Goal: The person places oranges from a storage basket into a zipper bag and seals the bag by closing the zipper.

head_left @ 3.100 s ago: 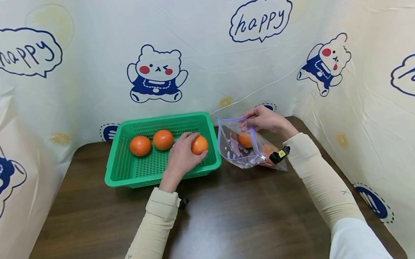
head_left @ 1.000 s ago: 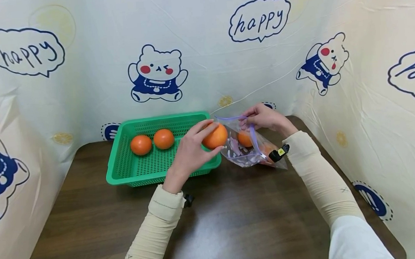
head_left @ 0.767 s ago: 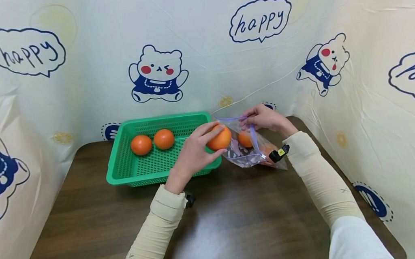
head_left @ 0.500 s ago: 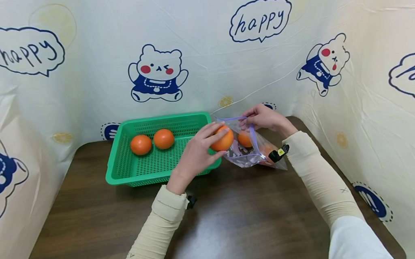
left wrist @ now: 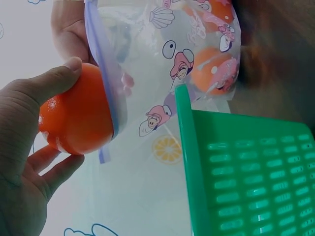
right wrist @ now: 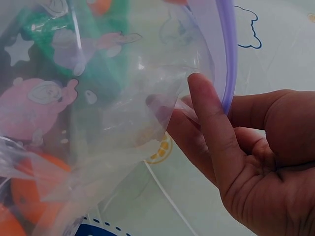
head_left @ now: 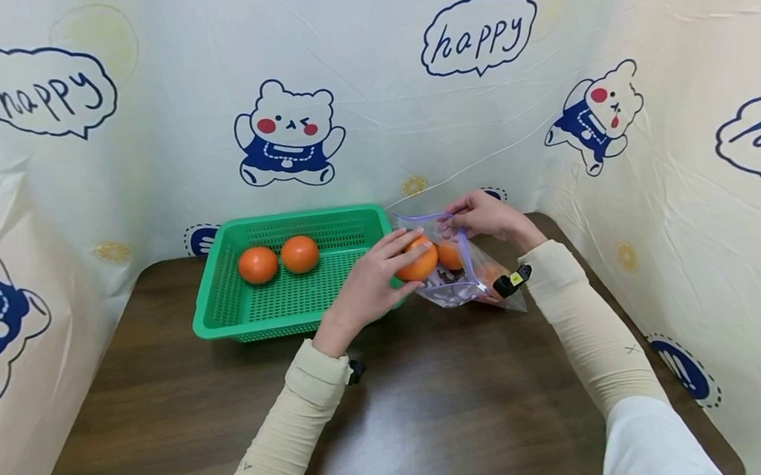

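My left hand (head_left: 367, 283) grips an orange (head_left: 421, 264) at the mouth of a clear zip bag (head_left: 448, 297) with a purple zip edge. In the left wrist view the thumb and fingers hold the orange (left wrist: 81, 115) from opposite sides, and its far side meets the purple edge. My right hand (head_left: 488, 218) pinches the bag's upper rim between thumb and fingers, keeping the mouth apart. Inside the printed bag lie more oranges, one (head_left: 449, 256) showing near the opening. Two oranges, one left (head_left: 258, 265) and one right (head_left: 300, 254), sit in the green basket (head_left: 253, 329).
The basket stands just left of the bag on a dark wooden table (head_left: 394, 415). A pale printed cloth (head_left: 371, 119) hangs behind and along both sides. Black wrist cameras sit on both cuffs.
My left hand has lifted the orange out of the basket and carried it right to the bag's mouth. My right hand keeps its hold on the rim, nearly still.
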### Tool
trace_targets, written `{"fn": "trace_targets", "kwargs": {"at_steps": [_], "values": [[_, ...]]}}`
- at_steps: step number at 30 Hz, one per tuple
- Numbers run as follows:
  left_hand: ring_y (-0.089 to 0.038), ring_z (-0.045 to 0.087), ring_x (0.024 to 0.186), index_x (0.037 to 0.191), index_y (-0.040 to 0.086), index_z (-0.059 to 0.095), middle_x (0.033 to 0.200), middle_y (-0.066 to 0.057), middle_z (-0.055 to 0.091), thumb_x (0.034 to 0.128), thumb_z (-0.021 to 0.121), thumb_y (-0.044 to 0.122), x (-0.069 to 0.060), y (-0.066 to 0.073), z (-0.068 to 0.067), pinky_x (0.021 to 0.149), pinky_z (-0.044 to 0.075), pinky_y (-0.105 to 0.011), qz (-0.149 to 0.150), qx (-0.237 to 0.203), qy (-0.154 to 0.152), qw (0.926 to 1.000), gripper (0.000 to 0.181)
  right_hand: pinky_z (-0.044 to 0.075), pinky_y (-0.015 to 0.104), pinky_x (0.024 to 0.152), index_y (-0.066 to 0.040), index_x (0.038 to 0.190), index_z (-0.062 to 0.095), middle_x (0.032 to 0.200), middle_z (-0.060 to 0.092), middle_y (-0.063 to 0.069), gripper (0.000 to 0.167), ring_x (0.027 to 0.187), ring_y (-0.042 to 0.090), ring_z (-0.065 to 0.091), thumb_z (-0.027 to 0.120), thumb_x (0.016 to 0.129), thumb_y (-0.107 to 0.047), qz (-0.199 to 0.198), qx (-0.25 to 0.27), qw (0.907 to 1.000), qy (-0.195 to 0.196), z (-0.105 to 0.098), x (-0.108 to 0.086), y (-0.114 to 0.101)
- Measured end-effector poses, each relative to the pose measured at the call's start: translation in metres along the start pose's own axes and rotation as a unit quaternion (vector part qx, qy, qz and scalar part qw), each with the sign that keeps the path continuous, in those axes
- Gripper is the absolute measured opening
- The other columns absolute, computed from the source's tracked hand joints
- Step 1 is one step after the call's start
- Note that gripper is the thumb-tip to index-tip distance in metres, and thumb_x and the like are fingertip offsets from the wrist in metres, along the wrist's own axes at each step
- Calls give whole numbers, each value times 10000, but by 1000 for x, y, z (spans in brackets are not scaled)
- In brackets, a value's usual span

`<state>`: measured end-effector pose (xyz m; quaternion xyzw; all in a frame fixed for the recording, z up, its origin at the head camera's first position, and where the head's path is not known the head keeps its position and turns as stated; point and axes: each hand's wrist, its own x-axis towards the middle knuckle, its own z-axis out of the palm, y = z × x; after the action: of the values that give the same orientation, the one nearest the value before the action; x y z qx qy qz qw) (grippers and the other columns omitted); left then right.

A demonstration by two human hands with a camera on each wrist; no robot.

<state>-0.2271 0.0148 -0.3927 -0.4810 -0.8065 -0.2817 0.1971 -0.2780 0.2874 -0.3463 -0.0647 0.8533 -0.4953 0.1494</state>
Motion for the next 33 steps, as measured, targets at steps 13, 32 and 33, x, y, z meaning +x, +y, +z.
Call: {"fn": "trace_targets", "kwargs": {"at_steps": [13, 32, 33], "values": [[-317, 502, 1379, 1404, 135, 632, 1495, -105, 547, 835, 861, 255, 2, -2, 8, 1105, 475, -425, -181, -36, -78, 9998, 625, 622, 324, 815, 97, 1269, 640, 1156, 714, 250, 291, 951, 255, 736, 493, 1053, -32, -51, -83, 10000, 16, -1, 2, 4], [-290, 545, 1297, 1408, 131, 620, 1475, -123, 539, 834, 862, 263, 4, -1, 14, 1062, 514, -402, -409, -184, -367, 9983, 637, 622, 324, 816, 110, 1277, 629, 1178, 695, 284, 299, 903, 184, 736, 482, 1055, -27, -14, -58, 10000, -7, 0, -1, 0], [-290, 546, 1296, 1408, 130, 619, 1473, -126, 540, 835, 861, 268, 4, -1, 14, 1063, 513, -401, -389, -165, -370, 9984, 638, 622, 324, 814, 112, 1276, 628, 1176, 696, 284, 298, 900, 184, 736, 483, 1055, -25, -13, -48, 10000, -5, 0, -1, 0]]}}
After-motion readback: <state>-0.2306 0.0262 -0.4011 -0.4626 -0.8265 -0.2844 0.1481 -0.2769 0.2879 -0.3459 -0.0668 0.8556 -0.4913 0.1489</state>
